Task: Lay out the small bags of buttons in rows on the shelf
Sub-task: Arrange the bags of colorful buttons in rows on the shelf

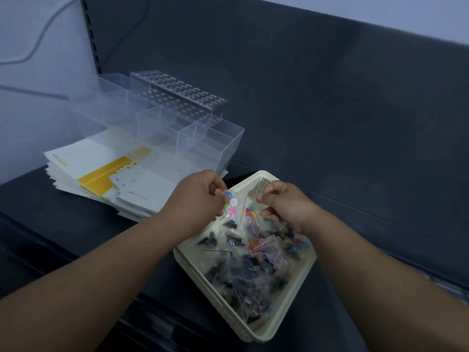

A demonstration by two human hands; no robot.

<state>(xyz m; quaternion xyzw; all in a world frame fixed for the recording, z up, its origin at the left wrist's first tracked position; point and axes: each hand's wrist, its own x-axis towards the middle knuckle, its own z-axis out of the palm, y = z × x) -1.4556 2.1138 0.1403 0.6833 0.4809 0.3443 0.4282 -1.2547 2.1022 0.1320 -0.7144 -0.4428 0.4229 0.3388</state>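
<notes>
A cream plastic basket [288,301] sits on the dark shelf [355,237], filled with several small clear bags of buttons [243,278], mostly dark ones. Above its far corner my left hand [198,196] pinches a clear bag of bright buttons [231,202] in white, pink, blue and orange. My right hand [284,201] grips a second clear bag of coloured buttons [251,212] by its top edge, just to the right of the first. Both bags hang over the basket.
A stack of lined notepads with yellow bands [109,179] lies left of the basket. Behind it stand clear acrylic organiser boxes [177,130] and a holed rack [182,95]. The dark shelf back panel [304,85] rises behind.
</notes>
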